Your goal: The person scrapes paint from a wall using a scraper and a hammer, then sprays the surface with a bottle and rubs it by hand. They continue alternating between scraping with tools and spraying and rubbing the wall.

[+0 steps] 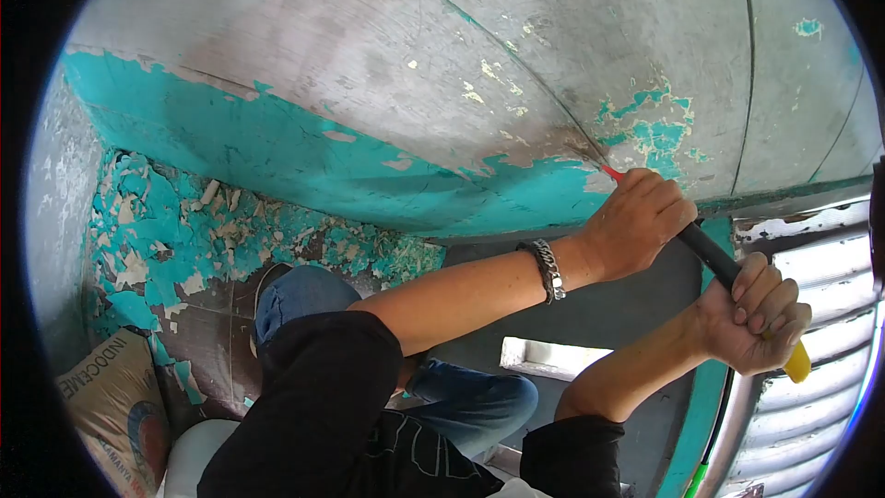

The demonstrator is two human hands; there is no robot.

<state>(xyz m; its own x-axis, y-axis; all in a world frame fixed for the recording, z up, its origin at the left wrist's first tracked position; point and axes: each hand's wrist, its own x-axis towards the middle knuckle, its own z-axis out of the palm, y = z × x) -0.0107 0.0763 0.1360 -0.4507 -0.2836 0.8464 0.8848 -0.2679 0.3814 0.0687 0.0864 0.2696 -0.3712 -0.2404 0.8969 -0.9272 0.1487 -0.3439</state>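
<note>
Both my hands hold a long scraper with a black handle (710, 251), a red part near the wall and a yellow butt end. My left hand (645, 219), a chain bracelet at its wrist, is wrapped round the front, close to the wall. Further back, my right hand (756, 314) grips the handle just ahead of the yellow end. The red front meets the wall (369, 83) at the border between bare grey surface and turquoise paint (369, 186). Its very tip is too small to make out. A flaking turquoise patch (656, 136) lies just above my left hand.
Peeled paint flakes (157, 240) cover the floor along the wall at left. A cement sack (115, 406) stands at lower left beside a rounded white object (198, 456). My bent knees (309, 295) are below. Right of my hands are light slats (802, 415) and a turquoise post (693, 415).
</note>
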